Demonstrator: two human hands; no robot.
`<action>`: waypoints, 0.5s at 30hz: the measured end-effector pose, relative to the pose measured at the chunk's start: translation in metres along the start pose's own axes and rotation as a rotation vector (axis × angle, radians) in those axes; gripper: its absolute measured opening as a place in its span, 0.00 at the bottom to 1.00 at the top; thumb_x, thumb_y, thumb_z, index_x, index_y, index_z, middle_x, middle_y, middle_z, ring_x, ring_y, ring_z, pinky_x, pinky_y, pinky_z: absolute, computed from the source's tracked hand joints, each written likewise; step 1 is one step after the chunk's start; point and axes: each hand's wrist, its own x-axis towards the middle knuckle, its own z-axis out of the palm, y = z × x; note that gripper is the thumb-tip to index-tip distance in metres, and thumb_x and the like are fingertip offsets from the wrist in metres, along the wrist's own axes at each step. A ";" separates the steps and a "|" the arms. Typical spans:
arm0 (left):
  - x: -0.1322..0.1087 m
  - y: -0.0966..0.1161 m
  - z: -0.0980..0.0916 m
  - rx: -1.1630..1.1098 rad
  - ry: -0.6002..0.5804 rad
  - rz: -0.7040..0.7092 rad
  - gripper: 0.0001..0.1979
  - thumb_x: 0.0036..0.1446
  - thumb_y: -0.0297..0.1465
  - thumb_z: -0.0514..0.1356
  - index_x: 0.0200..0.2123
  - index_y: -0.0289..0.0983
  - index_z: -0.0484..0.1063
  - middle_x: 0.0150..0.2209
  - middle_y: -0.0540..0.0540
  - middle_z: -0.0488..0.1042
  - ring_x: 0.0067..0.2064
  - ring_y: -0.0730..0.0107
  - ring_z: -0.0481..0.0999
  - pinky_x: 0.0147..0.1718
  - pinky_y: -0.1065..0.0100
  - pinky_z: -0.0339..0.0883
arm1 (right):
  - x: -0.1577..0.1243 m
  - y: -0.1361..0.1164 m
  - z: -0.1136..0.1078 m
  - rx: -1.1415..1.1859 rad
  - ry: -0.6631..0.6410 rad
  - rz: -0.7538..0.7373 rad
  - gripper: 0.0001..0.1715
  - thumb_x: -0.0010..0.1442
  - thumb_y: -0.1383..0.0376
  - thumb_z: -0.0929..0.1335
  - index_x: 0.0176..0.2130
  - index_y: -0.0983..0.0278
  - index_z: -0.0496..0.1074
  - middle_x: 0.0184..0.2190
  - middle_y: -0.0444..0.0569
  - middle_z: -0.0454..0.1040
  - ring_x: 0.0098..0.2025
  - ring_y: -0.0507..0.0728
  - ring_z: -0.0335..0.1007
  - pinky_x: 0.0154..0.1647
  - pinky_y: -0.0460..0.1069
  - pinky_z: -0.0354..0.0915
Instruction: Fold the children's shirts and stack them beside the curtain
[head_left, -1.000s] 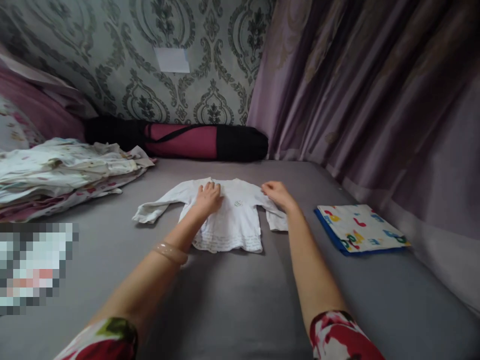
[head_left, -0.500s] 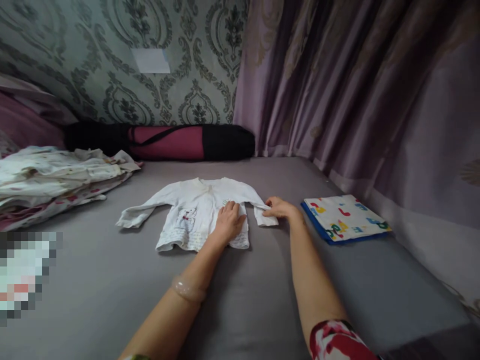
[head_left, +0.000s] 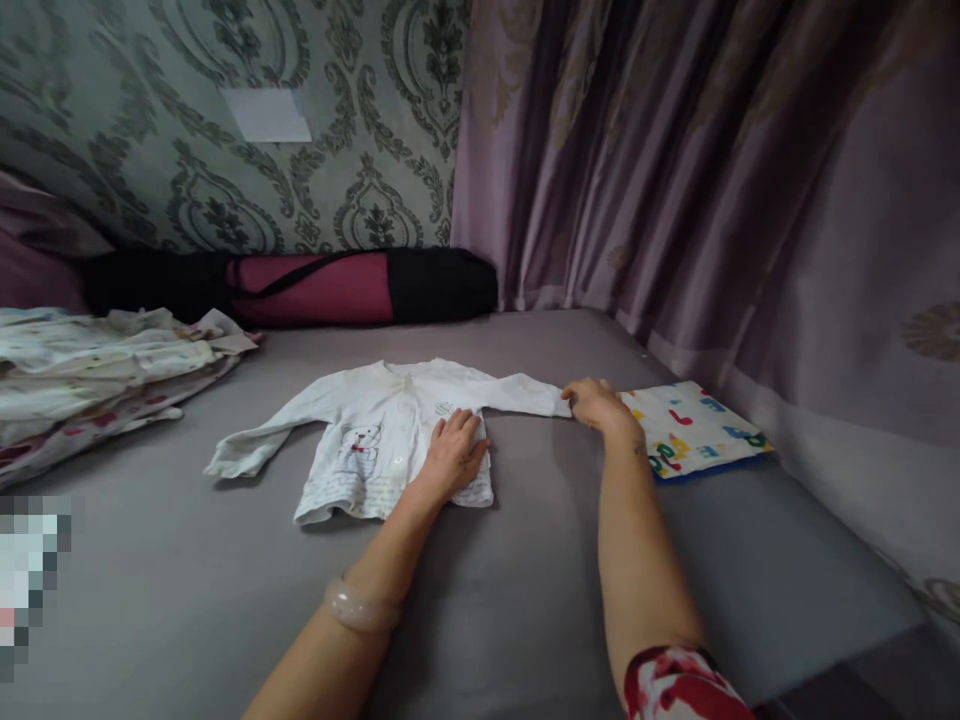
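Observation:
A small white long-sleeved baby shirt (head_left: 375,430) with a bear print lies face up on the grey bed sheet (head_left: 487,600). My left hand (head_left: 454,452) lies flat, fingers spread, on the shirt's lower right part. My right hand (head_left: 594,402) pinches the cuff of the shirt's right sleeve, which is stretched out straight to the right. The left sleeve lies loose toward the left.
A folded cloth with coloured letters (head_left: 694,430) lies at the right by the purple curtain (head_left: 712,200). A pile of printed clothes (head_left: 97,375) is at the left. A black and maroon rolled bag (head_left: 300,285) lies along the patterned wall.
My right hand has pulled the folded right sleeve out straight to the right. My left hand slid from the collar area down to the shirt's lower right and stays there.

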 end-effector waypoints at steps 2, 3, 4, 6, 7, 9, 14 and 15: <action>0.000 0.001 0.000 -0.003 -0.006 -0.004 0.19 0.64 0.35 0.51 0.57 0.40 0.61 0.63 0.40 0.60 0.67 0.57 0.54 0.63 0.50 0.48 | 0.005 0.013 0.001 0.115 0.132 0.060 0.20 0.56 0.74 0.63 0.44 0.58 0.76 0.46 0.51 0.75 0.50 0.59 0.68 0.46 0.49 0.61; 0.000 0.001 0.000 -0.006 -0.010 -0.003 0.19 0.64 0.34 0.52 0.57 0.40 0.62 0.63 0.40 0.61 0.67 0.56 0.54 0.63 0.50 0.48 | 0.007 0.019 0.002 0.169 0.174 0.090 0.18 0.59 0.71 0.62 0.44 0.60 0.76 0.44 0.51 0.76 0.47 0.58 0.70 0.44 0.48 0.62; 0.000 0.000 0.000 -0.009 -0.010 0.000 0.18 0.64 0.34 0.52 0.56 0.40 0.62 0.63 0.40 0.61 0.66 0.57 0.55 0.63 0.50 0.48 | 0.009 0.022 0.004 0.213 0.196 0.118 0.17 0.60 0.69 0.62 0.44 0.61 0.76 0.42 0.52 0.77 0.45 0.57 0.72 0.43 0.48 0.62; 0.000 -0.001 -0.001 -0.027 0.004 0.029 0.17 0.64 0.34 0.52 0.55 0.40 0.64 0.61 0.40 0.64 0.64 0.58 0.59 0.62 0.52 0.51 | 0.012 0.024 0.010 0.267 0.185 0.163 0.17 0.62 0.66 0.61 0.43 0.64 0.77 0.39 0.54 0.78 0.43 0.58 0.74 0.40 0.47 0.64; 0.001 -0.003 -0.003 -0.043 0.012 0.051 0.17 0.63 0.34 0.52 0.54 0.40 0.66 0.59 0.41 0.66 0.62 0.59 0.62 0.60 0.55 0.54 | 0.014 0.023 0.014 0.281 0.163 0.185 0.17 0.63 0.64 0.61 0.42 0.64 0.77 0.39 0.56 0.78 0.43 0.58 0.74 0.40 0.47 0.64; 0.006 -0.006 -0.009 -0.080 0.003 0.061 0.16 0.63 0.34 0.52 0.52 0.40 0.68 0.53 0.42 0.73 0.56 0.61 0.70 0.54 0.61 0.62 | 0.015 0.018 0.020 0.284 0.129 0.226 0.19 0.63 0.59 0.62 0.42 0.66 0.77 0.40 0.58 0.78 0.44 0.60 0.74 0.40 0.49 0.66; 0.047 -0.023 -0.035 -0.101 -0.082 -0.026 0.15 0.62 0.33 0.51 0.44 0.37 0.74 0.40 0.43 0.79 0.41 0.63 0.77 0.40 0.68 0.69 | 0.012 0.000 0.030 0.221 0.144 0.322 0.24 0.61 0.53 0.63 0.47 0.67 0.76 0.46 0.63 0.75 0.49 0.65 0.72 0.45 0.53 0.67; 0.059 -0.029 -0.040 -0.071 -0.075 -0.021 0.14 0.61 0.31 0.51 0.44 0.36 0.74 0.40 0.43 0.79 0.41 0.63 0.77 0.40 0.68 0.69 | 0.012 -0.001 0.030 0.219 0.146 0.328 0.24 0.61 0.53 0.64 0.47 0.66 0.76 0.46 0.63 0.75 0.49 0.65 0.72 0.44 0.53 0.67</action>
